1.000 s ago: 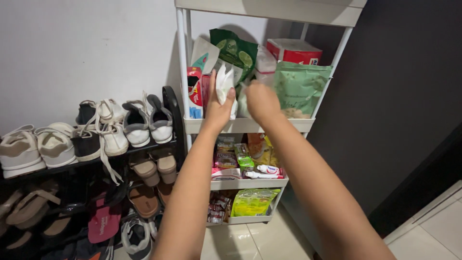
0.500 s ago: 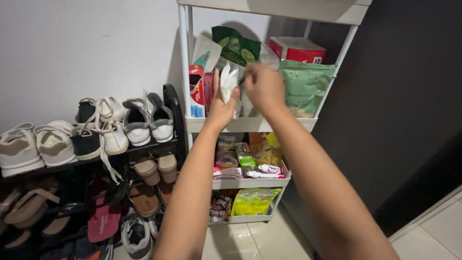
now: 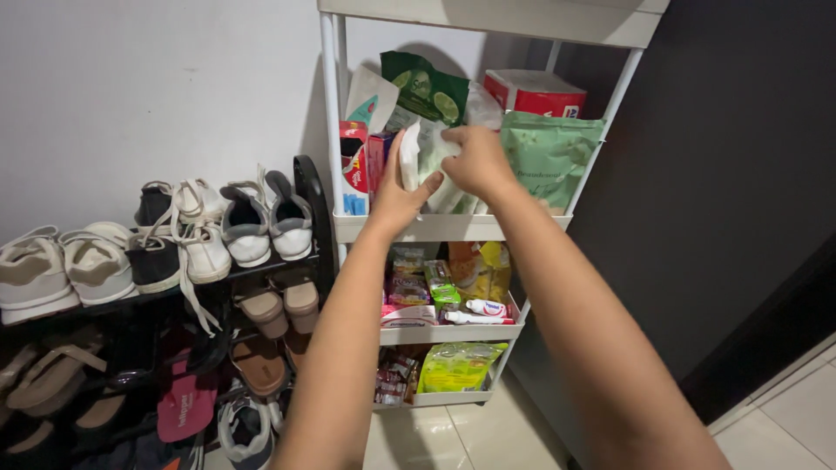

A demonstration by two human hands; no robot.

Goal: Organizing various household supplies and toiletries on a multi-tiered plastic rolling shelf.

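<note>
At upper centre of the frame — packets being sorted on the cart's top shelf [image 3: 453, 228].
A white packet [image 3: 409, 157] is clasped by the left hand [image 3: 396, 196]; a pale pouch [image 3: 440, 165] is pinched in the right hand's [image 3: 477, 161] closed fingers — steady seating seems needed next.

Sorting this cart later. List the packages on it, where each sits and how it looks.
White packet: top shelf, in the left hand.
Pale pouch: top shelf, under the right hand.
Dark green bag: top shelf, back, lime slices pictured.
Red box: top shelf, back right.
Light green pouch: top shelf, front right.
Yellow-green bag: bottom shelf.
</note>
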